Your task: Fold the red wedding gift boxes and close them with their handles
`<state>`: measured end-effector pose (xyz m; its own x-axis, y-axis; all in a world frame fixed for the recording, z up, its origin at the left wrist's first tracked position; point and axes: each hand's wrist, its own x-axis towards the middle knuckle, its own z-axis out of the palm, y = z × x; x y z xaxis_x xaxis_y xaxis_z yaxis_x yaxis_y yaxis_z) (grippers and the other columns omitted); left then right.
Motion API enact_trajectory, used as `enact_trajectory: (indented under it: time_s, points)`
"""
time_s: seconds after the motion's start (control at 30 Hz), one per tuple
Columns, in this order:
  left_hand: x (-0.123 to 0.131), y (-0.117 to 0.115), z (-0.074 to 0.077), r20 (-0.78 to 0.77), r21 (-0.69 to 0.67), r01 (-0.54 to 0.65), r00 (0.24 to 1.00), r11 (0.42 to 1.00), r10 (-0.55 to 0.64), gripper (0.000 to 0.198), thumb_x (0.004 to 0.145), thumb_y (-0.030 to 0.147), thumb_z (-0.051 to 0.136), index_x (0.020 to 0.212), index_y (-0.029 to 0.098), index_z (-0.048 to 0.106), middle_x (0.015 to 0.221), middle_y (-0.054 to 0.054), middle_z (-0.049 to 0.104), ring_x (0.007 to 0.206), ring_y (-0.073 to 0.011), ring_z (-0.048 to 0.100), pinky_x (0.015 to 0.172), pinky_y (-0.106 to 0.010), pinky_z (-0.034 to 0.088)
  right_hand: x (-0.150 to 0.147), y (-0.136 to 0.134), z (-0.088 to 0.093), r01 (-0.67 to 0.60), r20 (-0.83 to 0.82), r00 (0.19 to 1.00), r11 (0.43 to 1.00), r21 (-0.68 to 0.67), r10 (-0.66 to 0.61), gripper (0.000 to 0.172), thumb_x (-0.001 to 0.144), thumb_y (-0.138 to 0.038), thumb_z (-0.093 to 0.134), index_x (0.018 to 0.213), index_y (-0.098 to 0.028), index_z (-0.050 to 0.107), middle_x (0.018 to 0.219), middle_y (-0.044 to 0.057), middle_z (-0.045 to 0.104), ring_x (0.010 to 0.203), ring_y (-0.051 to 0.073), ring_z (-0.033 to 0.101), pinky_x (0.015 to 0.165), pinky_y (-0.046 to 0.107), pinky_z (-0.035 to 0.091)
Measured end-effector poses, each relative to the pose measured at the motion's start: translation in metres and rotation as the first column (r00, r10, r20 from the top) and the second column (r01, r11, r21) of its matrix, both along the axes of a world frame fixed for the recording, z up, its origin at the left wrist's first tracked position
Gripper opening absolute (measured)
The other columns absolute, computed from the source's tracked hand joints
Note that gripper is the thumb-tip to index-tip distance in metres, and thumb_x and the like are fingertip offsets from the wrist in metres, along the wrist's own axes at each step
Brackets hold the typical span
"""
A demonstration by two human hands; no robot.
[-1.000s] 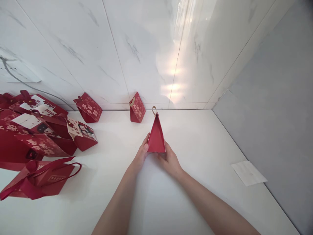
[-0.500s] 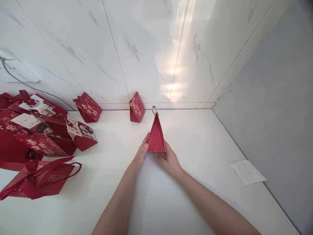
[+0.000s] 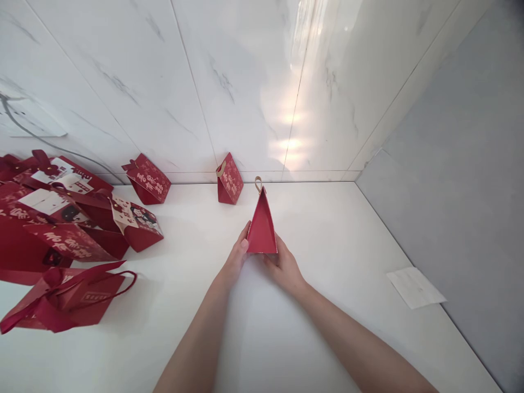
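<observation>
Between my two hands is a red triangular gift box (image 3: 262, 232), its flat triangular end facing me and a small beige loop at its peak. My left hand (image 3: 236, 255) grips its lower left side, thumb near the edge. On the lower right, my right hand (image 3: 284, 266) holds it with fingers partly hidden behind and under the box. Just beyond, against the wall, stands a similar small red gift box (image 3: 230, 180) with pale lettering and a beige ribbon. Another red box (image 3: 147, 180) with a dark red ribbon stands farther left.
Several red gift boxes and bags crowd the left side, among them a patterned box (image 3: 137, 221) and a red bag with a ribbon and cord handle (image 3: 77, 300). A white paper (image 3: 415, 287) lies at the right edge of the white table (image 3: 327, 234). A tiled wall (image 3: 229, 87) rises behind.
</observation>
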<state>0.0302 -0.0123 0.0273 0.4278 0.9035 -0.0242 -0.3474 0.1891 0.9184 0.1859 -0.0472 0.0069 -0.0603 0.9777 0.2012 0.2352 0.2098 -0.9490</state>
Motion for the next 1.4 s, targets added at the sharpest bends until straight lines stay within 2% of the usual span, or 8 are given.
enact_trajectory:
  time_s: [0.27,0.43,0.6,0.73,0.93,1.07,1.2,1.4]
  points:
    - [-0.0001,0.0001,-0.0020,-0.003,0.003,-0.032,0.999,0.999,0.032,0.069,0.089,0.058,0.047,0.148,0.026,0.033,0.152,-0.009,0.038,0.136,-0.0319,0.040,0.106,-0.045,0.041,-0.0005,0.0000,0.0006,0.005,-0.021,1.000,1.000,0.002,-0.005,0.067,0.088,-0.025,0.054,0.149,-0.032,0.026,0.147,0.004,0.045,0.130,0.025,0.048,0.104,0.046,0.046]
    - [0.0014,0.0005,-0.0057,0.042,-0.063,-0.058,0.997,0.996,0.061,0.064,0.086,0.062,0.049,0.134,0.021,0.054,0.135,-0.010,0.057,0.129,-0.0336,0.048,0.104,-0.047,0.043,-0.0006,-0.0011,0.0020,0.004,-0.060,0.998,1.000,-0.003,-0.004,0.066,0.088,-0.024,0.054,0.149,-0.030,0.028,0.143,0.006,0.047,0.124,0.025,0.052,0.101,0.046,0.049]
    - [-0.0003,0.0071,-0.0015,-0.018,-0.051,-0.317,0.948,0.947,0.317,0.048,0.086,0.051,0.055,0.116,0.016,0.067,0.124,-0.009,0.065,0.126,-0.0321,0.050,0.105,-0.044,0.042,0.0015,-0.0011,0.0053,0.161,-0.173,0.974,0.985,0.069,-0.147,0.061,0.090,-0.028,0.053,0.146,-0.031,0.031,0.150,0.007,0.036,0.130,0.024,0.046,0.102,0.044,0.048]
    - [-0.0019,0.0082,0.0028,-0.018,0.043,-0.500,0.865,0.865,0.501,0.047,0.088,0.052,0.055,0.127,0.025,0.058,0.130,-0.004,0.060,0.125,-0.0266,0.052,0.105,-0.040,0.042,0.0020,-0.0044,0.0074,0.182,-0.210,0.964,0.981,0.068,-0.165,0.058,0.093,-0.031,0.051,0.146,-0.030,0.028,0.143,0.008,0.045,0.131,0.023,0.044,0.108,0.047,0.041]
    - [-0.0007,0.0033,-0.0029,0.000,-0.010,-0.437,0.899,0.899,0.437,0.058,0.085,0.063,0.050,0.125,0.021,0.056,0.122,-0.010,0.065,0.115,-0.0279,0.060,0.095,-0.040,0.051,0.0003,-0.0063,0.0084,0.179,-0.165,0.970,0.984,-0.003,-0.177,0.028,0.092,-0.039,0.054,0.117,-0.026,0.054,0.110,0.007,0.062,0.107,0.024,0.059,0.093,0.043,0.051]
    - [-0.0009,0.0054,-0.0031,-0.081,-0.002,-0.483,0.873,0.875,0.482,0.061,0.082,0.069,0.050,0.109,0.016,0.064,0.108,-0.012,0.070,0.107,-0.0300,0.065,0.088,-0.041,0.054,0.0015,-0.0022,0.0083,0.186,-0.168,0.969,0.982,-0.001,-0.184,0.018,0.093,-0.041,0.051,0.094,-0.024,0.058,0.114,0.008,0.060,0.109,0.023,0.058,0.097,0.042,0.048]
    - [-0.0010,0.0062,0.0001,-0.101,-0.003,-0.510,0.856,0.860,0.507,0.062,0.080,0.071,0.050,0.101,0.015,0.066,0.098,-0.012,0.073,0.103,-0.0303,0.066,0.083,-0.040,0.056,0.0022,-0.0009,0.0089,0.101,-0.249,0.962,0.993,-0.056,-0.111,0.021,0.094,-0.044,0.049,0.093,-0.024,0.056,0.135,0.007,0.053,0.119,0.025,0.054,0.097,0.042,0.048]
    - [-0.0015,0.0051,0.0033,-0.075,-0.025,-0.485,0.873,0.874,0.482,0.055,0.085,0.065,0.049,0.109,0.017,0.062,0.105,-0.011,0.070,0.105,-0.0281,0.065,0.086,-0.040,0.055,0.0027,-0.0002,0.0071,0.012,-0.274,0.961,0.994,-0.106,-0.041,0.029,0.095,-0.047,0.046,0.112,-0.024,0.055,0.131,0.007,0.057,0.112,0.023,0.059,0.092,0.039,0.051]
